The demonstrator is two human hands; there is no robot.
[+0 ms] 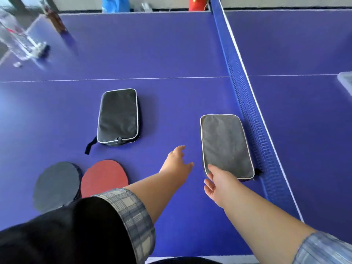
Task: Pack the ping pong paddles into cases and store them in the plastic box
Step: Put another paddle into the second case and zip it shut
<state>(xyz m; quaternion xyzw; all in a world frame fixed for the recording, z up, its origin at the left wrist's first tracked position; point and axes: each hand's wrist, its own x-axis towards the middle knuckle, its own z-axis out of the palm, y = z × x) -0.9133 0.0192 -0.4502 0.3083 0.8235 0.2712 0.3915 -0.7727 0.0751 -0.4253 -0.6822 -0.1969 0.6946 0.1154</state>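
I am holding my left grip (178,162) open and empty over the surface (152,54). My right grip (219,181) is hanging open too, its fingertips (210,167) overlapping the near corner of the grey case (226,145) by the net (245,103). The black case (118,117) is lying closed, its contents hidden. The red paddle (104,176) and black paddle (57,183) are lying uncased. The plastic box (345,80) is sitting beyond the net, its inside unseen.

The scene is brightly and softly lit. A pale sheen is seen on the bench (11,111) at its left edge; short soft shadows are cast rightward by the cases (118,115). The bottle (15,40) at upper left is smeared by blur, and the net (245,103) is slightly bowed by lens distortion.
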